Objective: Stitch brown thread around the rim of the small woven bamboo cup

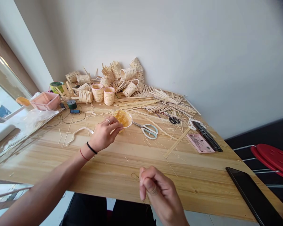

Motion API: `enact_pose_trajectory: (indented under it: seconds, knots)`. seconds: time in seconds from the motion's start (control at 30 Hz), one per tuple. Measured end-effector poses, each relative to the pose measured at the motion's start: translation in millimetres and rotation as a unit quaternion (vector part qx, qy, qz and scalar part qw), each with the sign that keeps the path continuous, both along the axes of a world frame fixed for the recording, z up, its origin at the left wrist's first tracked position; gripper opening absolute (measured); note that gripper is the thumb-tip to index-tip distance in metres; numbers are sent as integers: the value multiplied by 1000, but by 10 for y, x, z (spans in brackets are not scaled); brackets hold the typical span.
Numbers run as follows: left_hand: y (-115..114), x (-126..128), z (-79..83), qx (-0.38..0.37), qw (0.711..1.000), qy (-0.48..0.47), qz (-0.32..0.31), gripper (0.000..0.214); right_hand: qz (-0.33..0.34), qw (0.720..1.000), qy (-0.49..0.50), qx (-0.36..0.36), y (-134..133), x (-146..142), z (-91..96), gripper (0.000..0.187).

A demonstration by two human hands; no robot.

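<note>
The left hand [106, 134] held a small woven basket [124, 118] while the right hand [159, 194] pinched a thin dark thread [135, 177].

The right hand's grip was narrow, its fingertips pressed together, apparently on the thread, above the near part of the table [193, 185]. The left hand's grip closed around the basket, which sat tilted just beyond it, its mouth facing up and to the right of the grip, its long axis leaning the same way. The step looked like binding the pale rim [131, 121], and the next move seemed to call for bringing the thread to it. Just right of the grip lay white-handled scissors [149, 131]; farther left stood a green spool [71, 104]; farthest rose a heap of woven cups [115, 78] and bamboo strips [160, 102].
</note>
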State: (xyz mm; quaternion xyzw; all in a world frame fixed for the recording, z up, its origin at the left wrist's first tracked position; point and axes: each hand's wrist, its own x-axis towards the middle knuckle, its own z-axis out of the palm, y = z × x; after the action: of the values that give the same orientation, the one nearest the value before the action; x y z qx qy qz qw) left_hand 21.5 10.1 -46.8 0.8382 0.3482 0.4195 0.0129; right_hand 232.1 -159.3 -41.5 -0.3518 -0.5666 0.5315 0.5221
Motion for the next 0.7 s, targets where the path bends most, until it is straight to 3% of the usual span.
enact_pose_trajectory:
  seconds: [0.23,0.47,0.7]
  knots:
    - [-19,-12,80,-38,998,-30,-46,18,-104,990,93,26,308,334,221,24]
    - [-160,72,166,-52,984,-25,-167,19,-184,968,172,14,719,622,467,26]
    - [-246,168,177,-38,976,-14,-212,17,-189,954,232,32,1288,702,532,36]
